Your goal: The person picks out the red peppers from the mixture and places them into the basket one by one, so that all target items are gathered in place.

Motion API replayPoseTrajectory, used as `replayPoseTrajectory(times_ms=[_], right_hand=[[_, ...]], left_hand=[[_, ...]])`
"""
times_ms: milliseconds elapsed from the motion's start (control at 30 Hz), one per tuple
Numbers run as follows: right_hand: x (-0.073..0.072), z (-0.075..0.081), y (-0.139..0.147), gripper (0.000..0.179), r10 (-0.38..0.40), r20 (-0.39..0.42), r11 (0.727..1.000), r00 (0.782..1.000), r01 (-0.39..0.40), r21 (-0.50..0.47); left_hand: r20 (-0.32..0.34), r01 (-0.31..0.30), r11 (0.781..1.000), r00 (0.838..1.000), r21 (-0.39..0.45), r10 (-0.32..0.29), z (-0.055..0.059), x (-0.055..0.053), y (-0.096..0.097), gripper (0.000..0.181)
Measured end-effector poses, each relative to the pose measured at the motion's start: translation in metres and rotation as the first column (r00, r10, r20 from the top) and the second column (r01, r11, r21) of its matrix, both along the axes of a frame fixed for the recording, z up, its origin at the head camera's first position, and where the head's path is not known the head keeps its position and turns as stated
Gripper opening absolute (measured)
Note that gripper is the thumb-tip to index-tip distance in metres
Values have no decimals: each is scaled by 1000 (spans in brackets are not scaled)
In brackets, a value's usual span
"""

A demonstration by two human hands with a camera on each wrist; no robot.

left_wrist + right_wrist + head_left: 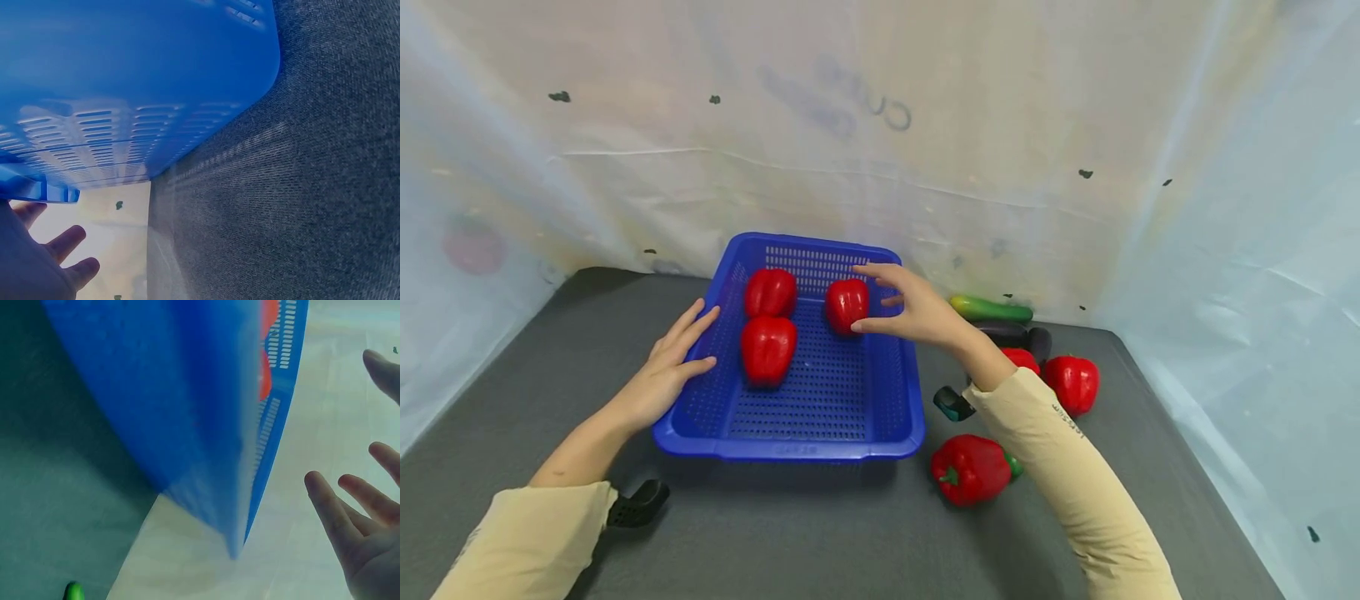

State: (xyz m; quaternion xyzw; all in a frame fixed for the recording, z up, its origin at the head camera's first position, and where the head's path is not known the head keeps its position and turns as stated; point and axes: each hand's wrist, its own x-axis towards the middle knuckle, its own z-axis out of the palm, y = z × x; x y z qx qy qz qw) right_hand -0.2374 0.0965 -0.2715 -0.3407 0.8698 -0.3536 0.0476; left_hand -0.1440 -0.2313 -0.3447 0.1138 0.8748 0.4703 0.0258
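A blue plastic basket (797, 450) with slotted walls stands on the grey table. Two red bell peppers, a rear one (771, 292) and a front one (767, 350), lie along its left side. A third red bell pepper (847, 305) lies toward the back right, inside the basket. Around that pepper my right hand (917, 308) spreads its thumb and fingers without a visible grip; the right wrist view shows this hand (369, 544) with nothing between its fingers. My left hand (658, 383) rests with extended fingers at the basket's left rim, seen too in the left wrist view (37, 262).
To the basket's right, a red bell pepper (970, 469) lies near my right sleeve. Farther back are another red bell pepper (1072, 385), a partly hidden one (1021, 358), dark eggplants (1003, 333) and a long green vegetable (992, 310). Plastic sheeting (970, 167) hangs behind the table.
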Motion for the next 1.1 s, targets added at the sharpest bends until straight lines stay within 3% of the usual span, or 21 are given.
replayPoseTrajectory(times_ms=[433,1100], right_hand=[[2,-11,42,72,-27,-9,999,1000,28,21],[7,-33,77,65,-63,-54,996,997,67,65]], left_hand=[[12,-4,1000,1000,-11,4,1,1,1,65],[4,-4,1000,1000,-8,4,-1,2,0,65]])
